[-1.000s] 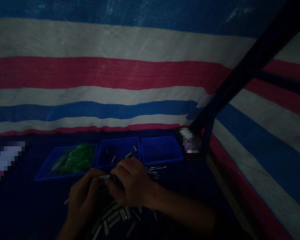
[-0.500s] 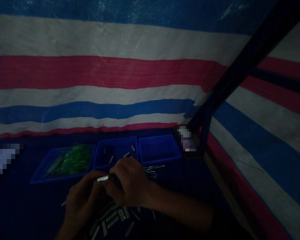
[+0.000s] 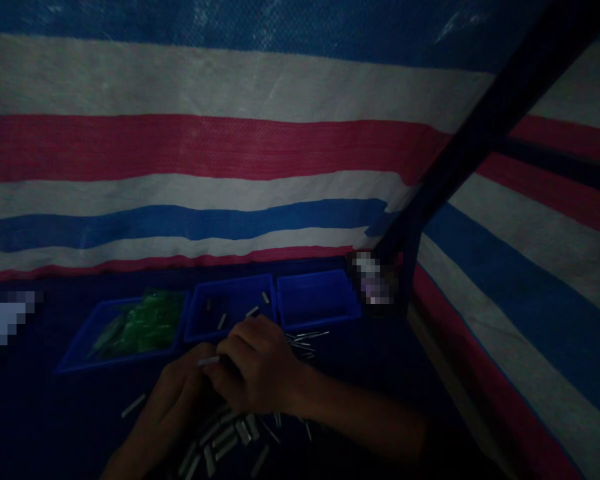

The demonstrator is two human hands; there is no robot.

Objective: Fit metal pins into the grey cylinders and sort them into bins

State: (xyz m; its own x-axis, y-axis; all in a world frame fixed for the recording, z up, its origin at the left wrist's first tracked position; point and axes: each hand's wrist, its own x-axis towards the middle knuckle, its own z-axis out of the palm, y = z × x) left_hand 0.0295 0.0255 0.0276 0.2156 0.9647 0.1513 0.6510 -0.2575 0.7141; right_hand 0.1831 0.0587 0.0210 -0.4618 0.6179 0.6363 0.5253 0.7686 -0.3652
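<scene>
In the dim head view, my left hand (image 3: pixel 180 381) and my right hand (image 3: pixel 257 363) meet over the table. Between their fingertips shows a short, pale metal piece (image 3: pixel 209 361), gripped from both sides. The fingers of both hands are curled, and part of the piece is hidden by them. Below the hands lies a loose pile of short flat metal pieces (image 3: pixel 225 441). Thin metal rods (image 3: pixel 305 337) are scattered just beyond my right wrist. One single metal strip (image 3: pixel 133 405) rests left of my left forearm.
Along the back stand three blue trays: a left tray (image 3: pixel 70 365) with green plastic bags (image 3: pixel 153 323), a middle tray (image 3: pixel 193 313) with several metal pieces, and a right tray (image 3: pixel 320 300). A blurred-out item (image 3: pixel 375 280) sits by the dark frame post (image 3: pixel 413 260). Striped sheeting (image 3: pixel 230 147) hangs behind.
My left hand has turned and its fingers have closed in further toward the right hand. The metal piece shows less brightly. The strip left of my forearm is now more exposed.
</scene>
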